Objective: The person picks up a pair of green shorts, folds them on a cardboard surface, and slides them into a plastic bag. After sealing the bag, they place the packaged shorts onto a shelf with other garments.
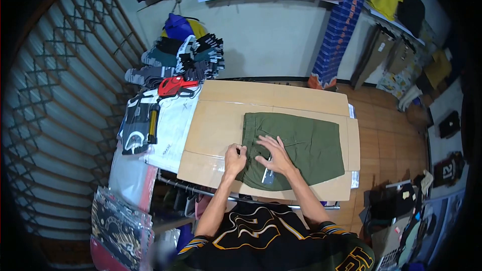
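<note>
Dark green shorts (314,145) lie flat on a cardboard sheet (216,115), waistband to the left. At the waistband's left edge, my left hand (235,160) is closed, fingers curled together. A small dark bit shows at its fingertips, too small to name. Over the shorts near the waistband, my right hand (277,156) has its fingers spread, thumb apart from the index finger. A dark hang tag (268,176) with a white part lies on the shorts just below the right hand.
A red-handled tape dispenser (173,86) and a packed dark garment (138,125) lie left of the cardboard. Behind them is a heap of socks (188,57). A metal rail (201,190) runs along the near edge. Bagged clothes (120,231) sit lower left; a blue pillar (339,30) stands behind.
</note>
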`<state>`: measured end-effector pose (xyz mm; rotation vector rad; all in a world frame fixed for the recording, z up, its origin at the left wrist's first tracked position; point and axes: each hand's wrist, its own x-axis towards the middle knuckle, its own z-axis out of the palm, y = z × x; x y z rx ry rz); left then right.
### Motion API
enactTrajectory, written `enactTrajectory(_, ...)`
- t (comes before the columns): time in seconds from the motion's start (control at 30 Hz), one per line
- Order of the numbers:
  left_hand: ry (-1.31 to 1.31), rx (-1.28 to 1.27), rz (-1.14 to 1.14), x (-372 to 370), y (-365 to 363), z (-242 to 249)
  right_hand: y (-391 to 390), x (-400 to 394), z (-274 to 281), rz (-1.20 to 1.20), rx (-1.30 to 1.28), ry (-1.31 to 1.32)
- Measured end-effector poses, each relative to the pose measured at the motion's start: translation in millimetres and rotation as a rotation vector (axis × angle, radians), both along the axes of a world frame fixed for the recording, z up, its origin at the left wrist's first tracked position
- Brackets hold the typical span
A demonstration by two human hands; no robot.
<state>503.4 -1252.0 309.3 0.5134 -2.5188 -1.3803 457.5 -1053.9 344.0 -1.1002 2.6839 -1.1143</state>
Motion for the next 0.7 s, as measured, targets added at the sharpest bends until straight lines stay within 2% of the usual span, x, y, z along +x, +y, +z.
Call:
enactTrajectory(0.07,-0.028,0.082,-0.006,1.5,-8.8,1.9,4.8,6.8,2.0,-0.230,-0.378,-0.092)
enactTrajectory(0.1,-0.031,0.076,-0.014,2.8,-10.4,12.1,10.3,12.3,11.7,-0.365,-0.418,-0.016)
enactTrajectory(0.17,-0.025,0.094,-0.038,-1.1,-18.2,7.5,30.9,17.1,7.6,-0.623,-0.387,0.147)
enactTrajectory(0.23,-0.036,0.092,-0.058,-6.6,-23.5,8.2,62.1,19.0,0.3,-0.825,-0.208,0.311)
enactTrajectory(0.33,-0.070,0.128,-0.096,-16.8,-25.7,22.9,89.2,30.4,-7.0,-1.139,0.101,0.131)
enactTrajectory(0.53,-0.090,-0.102,-0.162,-47.7,-24.9,27.3,95.2,37.5,-25.0,-1.057,0.207,0.112)
enactTrajectory(0.7,0.028,-0.058,-0.155,-56.1,-36.3,8.4,81.2,36.0,-25.6,-1.064,0.194,0.111)
